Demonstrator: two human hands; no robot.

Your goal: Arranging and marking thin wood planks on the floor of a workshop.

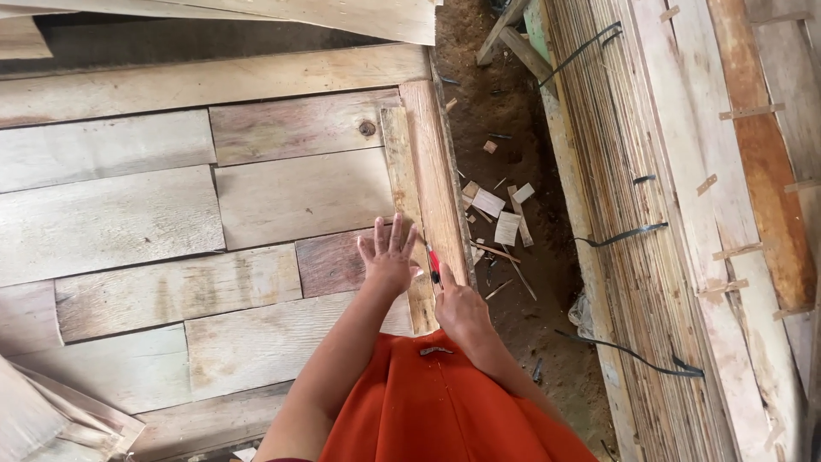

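We start with the narrow wooden strip [402, 201], which lies lengthwise along the right border of the board surface [111, 222], tucked against the thicker edge plank [434, 180] that frames that side. It sits flat and flush, which seems to be why it needs only light pressure to stay put.

Our left hand [389, 257] rests on it with fingers spread and the palm down, gripping nothing; the splayed fingers look set to pin the strip and the reddish board [329, 265] beside it so neither slides. Our right hand [457, 308] is closed around a small red-tipped tool [433, 263], probably a pencil or marker, though it is too small to be sure. Its tip points at the seam between the strip and the edge plank, just beside the left thumb, as if the strip's edge were serving as a guide.

The surface itself is a patchwork of pale and weathered boards butted end to end. Below our arms hangs an orange garment [436, 402].

To the right, the dirt floor [513, 120] is littered with wood offcuts [500, 214] and splinters. Beyond it stands a tall stack of thin veneer sheets [624, 197] bound with dark straps [629, 233], with long planks [761, 171] leaning alongside.
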